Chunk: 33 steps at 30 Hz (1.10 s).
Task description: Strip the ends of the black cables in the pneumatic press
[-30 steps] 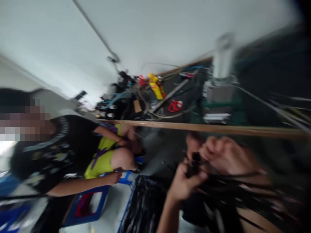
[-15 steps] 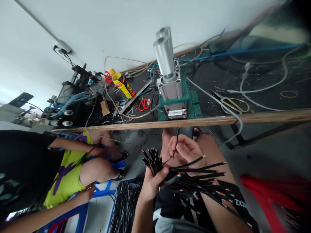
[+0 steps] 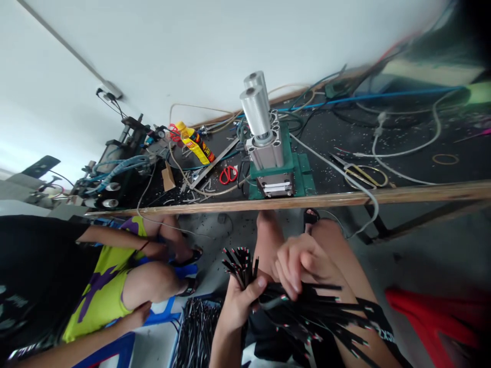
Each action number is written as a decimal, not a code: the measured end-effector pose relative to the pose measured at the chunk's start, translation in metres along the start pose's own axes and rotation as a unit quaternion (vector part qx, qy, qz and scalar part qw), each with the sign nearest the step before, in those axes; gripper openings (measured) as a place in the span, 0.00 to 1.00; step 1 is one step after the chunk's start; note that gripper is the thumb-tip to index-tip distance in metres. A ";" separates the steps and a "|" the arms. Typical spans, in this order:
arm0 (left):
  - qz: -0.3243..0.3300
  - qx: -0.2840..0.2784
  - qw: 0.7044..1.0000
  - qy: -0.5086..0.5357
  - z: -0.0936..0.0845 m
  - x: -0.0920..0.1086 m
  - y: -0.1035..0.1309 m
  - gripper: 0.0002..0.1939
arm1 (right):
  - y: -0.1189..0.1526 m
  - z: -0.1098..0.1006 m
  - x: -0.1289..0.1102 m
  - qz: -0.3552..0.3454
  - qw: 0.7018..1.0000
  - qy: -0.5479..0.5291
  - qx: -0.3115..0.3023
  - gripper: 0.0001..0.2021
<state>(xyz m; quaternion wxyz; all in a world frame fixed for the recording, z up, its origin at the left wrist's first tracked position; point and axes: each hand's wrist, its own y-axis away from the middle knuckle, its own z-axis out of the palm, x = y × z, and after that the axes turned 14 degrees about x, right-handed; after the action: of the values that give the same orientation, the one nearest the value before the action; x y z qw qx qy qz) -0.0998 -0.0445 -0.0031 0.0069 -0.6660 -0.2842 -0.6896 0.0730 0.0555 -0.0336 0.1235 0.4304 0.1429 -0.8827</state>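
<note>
My left hand (image 3: 242, 301) is closed around a thick bundle of black cables (image 3: 241, 271), thumb across the top. Their short ends, with red, green and white wire tips, stick up from the fist. On the other side, the long ends fan out (image 3: 326, 309) to the right over my lap. Just above that fan is my right hand (image 3: 298, 263), its fingers loosely bent and apart, fingertips close to the cables. No cable shows between those fingers; whether they touch one is unclear.
A pneumatic press with silver cylinders (image 3: 264, 148) stands at the bench edge (image 3: 326, 201). Gold-handled scissors (image 3: 364, 176), red-handled scissors (image 3: 228, 175) and a yellow bottle (image 3: 195, 143) lie or stand around it. A co-worker (image 3: 107, 276) sits left. A crate of black cables (image 3: 197, 327) stands between us; a red stool (image 3: 425, 317) is right.
The single cable pinched in my right hand has left it; one cable now stands at the right side of the left-hand bundle. My right hand has moved down toward the fanned ends.
</note>
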 end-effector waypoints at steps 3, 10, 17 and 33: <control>-0.011 0.015 1.000 0.008 0.002 -0.003 0.006 0.36 | -0.004 0.007 -0.002 0.059 0.998 0.001 -0.027 0.21; -0.012 0.031 0.999 0.021 0.002 -0.015 -0.001 0.36 | -0.007 0.015 -0.004 0.115 0.983 0.122 -0.079 0.21; 0.017 -0.040 0.999 -0.023 0.012 -0.028 -0.012 0.35 | -0.024 0.020 -0.020 0.046 0.975 -0.037 0.215 0.23; 0.003 -0.080 0.997 -0.020 0.034 -0.011 -0.028 0.34 | -0.068 0.017 -0.014 -0.011 0.944 0.197 0.266 0.23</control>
<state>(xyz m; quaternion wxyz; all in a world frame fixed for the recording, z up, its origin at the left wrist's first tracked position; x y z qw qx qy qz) -0.0784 -0.0112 -0.0259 -0.0499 -0.6793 -0.2259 -0.6965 0.0459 0.1142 -0.0032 -0.0354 0.6113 -0.0707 -0.7874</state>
